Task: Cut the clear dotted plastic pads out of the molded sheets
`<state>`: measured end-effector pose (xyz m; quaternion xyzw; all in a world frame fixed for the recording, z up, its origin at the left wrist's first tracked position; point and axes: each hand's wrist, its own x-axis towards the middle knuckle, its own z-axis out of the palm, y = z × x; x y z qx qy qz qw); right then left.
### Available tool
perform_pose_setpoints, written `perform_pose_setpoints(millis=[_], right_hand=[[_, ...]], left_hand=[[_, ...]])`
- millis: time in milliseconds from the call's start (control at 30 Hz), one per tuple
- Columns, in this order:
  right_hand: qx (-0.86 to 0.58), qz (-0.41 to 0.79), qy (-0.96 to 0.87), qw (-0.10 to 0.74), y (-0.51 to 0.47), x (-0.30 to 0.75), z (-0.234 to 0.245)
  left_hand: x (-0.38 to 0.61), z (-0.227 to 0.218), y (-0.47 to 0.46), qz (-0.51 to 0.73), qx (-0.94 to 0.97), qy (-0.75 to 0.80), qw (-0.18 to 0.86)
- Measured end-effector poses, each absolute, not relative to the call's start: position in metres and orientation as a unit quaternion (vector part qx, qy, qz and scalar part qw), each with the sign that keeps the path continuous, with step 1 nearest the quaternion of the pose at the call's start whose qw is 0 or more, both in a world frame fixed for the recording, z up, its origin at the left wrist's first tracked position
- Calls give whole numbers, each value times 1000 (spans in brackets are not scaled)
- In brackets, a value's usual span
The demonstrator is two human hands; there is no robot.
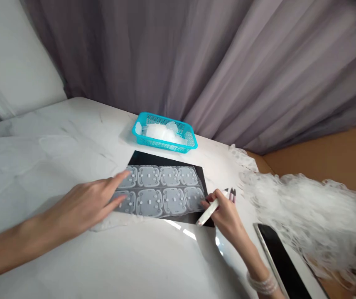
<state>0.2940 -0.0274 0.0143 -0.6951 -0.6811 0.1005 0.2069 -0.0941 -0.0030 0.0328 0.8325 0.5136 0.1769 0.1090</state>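
A clear plastic sheet (148, 202) lies over a black board (153, 158) on a table (109, 265). Left hand (86, 203): loose grip, fingers spread at the sheet's left end. Right hand (224, 212): grip curled around a white tool (207, 215).

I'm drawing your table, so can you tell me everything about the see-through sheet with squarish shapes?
The see-through sheet looks like thin plastic, greyish against the black mat beneath it. It lies flat, showing two rows of rounded, squarish shapes, four in each, dotted with small pale bumps. The left hand has fingers over its left end; the right hand is at its lower right corner. Whether either presses on it is hard to tell.
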Motion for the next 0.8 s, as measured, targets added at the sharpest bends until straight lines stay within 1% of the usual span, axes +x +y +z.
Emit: perform_pose_setpoints(millis=[67, 133, 233, 300, 400, 500, 700, 800], right_hand=[[-635, 55, -746, 191, -46, 286, 14], [-548, 0, -822, 154, -60, 282, 14], [-452, -79, -884, 96, -67, 285, 16], [-430, -108, -893, 79, -63, 291, 17], [-417, -117, -898, 70, -57, 299, 20], [-427, -87, -896, 85, -53, 308, 25], [-490, 19, -845, 213, -10, 311, 34], [-498, 58, -838, 215, 27, 300, 29]], left_hand=[[-70, 32, -9, 151, 910, 386, 8], [-42, 30, -11, 137, 950, 279, -37], [-5, 23, -3, 118, 968, 215, -57], [13, 17, 5, 106, 973, 198, -58], [30, 9, 15, 91, 978, 184, -44], [39, 3, 18, 87, 980, 179, -30], [47, -4, 16, 116, 977, 178, -25], [48, -3, 17, 124, 975, 181, -28]])
